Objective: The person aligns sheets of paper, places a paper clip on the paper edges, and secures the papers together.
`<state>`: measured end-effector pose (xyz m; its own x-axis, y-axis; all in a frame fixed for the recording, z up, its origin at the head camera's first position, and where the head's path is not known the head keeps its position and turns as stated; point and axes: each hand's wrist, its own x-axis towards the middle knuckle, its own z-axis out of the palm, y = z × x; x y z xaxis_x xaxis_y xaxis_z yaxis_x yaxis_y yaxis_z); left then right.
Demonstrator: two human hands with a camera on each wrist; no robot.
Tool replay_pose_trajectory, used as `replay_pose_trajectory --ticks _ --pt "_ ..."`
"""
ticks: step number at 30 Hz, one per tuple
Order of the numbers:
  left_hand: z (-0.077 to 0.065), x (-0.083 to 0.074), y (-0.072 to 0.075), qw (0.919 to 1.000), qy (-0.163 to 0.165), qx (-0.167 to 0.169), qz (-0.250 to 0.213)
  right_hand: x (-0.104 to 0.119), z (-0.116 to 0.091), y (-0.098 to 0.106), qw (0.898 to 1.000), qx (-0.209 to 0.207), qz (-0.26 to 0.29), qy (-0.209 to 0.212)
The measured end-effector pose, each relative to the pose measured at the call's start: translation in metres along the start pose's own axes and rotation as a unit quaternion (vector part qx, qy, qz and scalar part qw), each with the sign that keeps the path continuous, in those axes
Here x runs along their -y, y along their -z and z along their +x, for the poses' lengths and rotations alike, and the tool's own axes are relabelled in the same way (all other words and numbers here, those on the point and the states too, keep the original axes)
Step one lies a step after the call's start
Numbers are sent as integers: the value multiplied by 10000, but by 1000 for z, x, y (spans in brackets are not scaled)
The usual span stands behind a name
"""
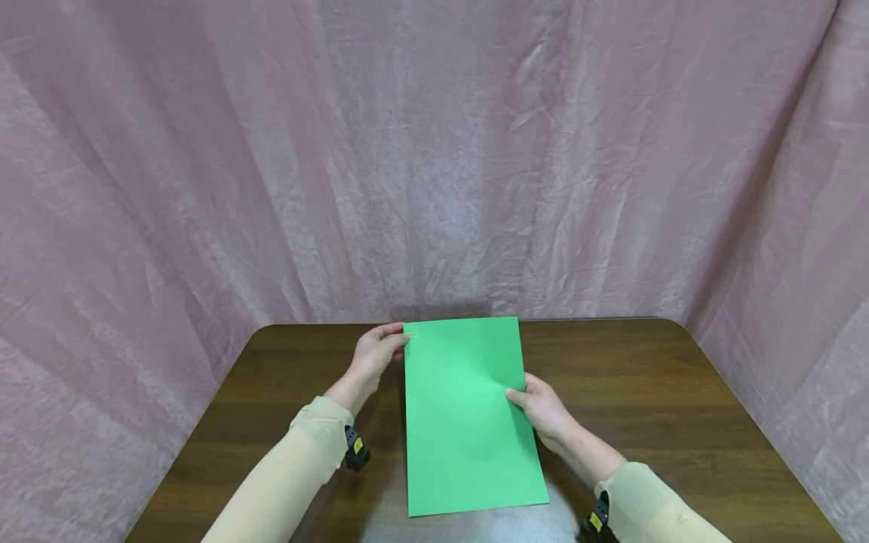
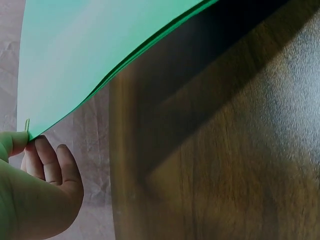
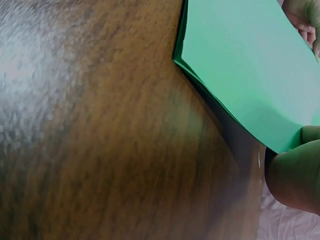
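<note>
A small stack of green paper sheets (image 1: 468,422) is held up over the table, its long side running away from me. My left hand (image 1: 375,354) pinches the far left corner between thumb and fingers. Right at that corner a thin yellowish paper clip (image 2: 27,124) sits on the paper, its lower end under the left thumb. Along the right edge, about halfway down, my right hand (image 1: 545,411) grips the sheets, thumb on top and fingers hidden beneath. The layered edges of the green sheets (image 3: 240,75) show slightly parted in the right wrist view.
Below is a dark brown wooden table (image 1: 645,392) with rounded far corners. Pink velvety curtains (image 1: 434,166) hang behind it and at both sides. Each wrist carries a black strapped device, one of them on the left wrist (image 1: 356,450).
</note>
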<state>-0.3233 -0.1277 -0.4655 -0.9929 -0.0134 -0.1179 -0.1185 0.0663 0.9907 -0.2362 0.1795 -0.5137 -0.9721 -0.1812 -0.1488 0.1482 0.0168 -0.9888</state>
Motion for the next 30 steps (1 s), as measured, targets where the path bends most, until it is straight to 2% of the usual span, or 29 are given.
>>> replay_pose_trajectory --ticks 6,12,17,25,30 --pt "1 4 0 9996 91 -85 -247 0 -1 -1 10000 -38 -18 -23" --pt "2 7 -2 9966 362 -318 -665 -1 -1 -3 10000 1 -51 34" --pt "1 8 -3 9957 391 -442 -711 -1 0 -5 10000 -42 -23 -35" --pt "0 9 -3 9989 149 -222 -386 -2 0 -4 10000 12 -12 -41" --pt "2 8 -1 9988 177 -31 -464 -1 0 -3 9999 -19 32 -101"
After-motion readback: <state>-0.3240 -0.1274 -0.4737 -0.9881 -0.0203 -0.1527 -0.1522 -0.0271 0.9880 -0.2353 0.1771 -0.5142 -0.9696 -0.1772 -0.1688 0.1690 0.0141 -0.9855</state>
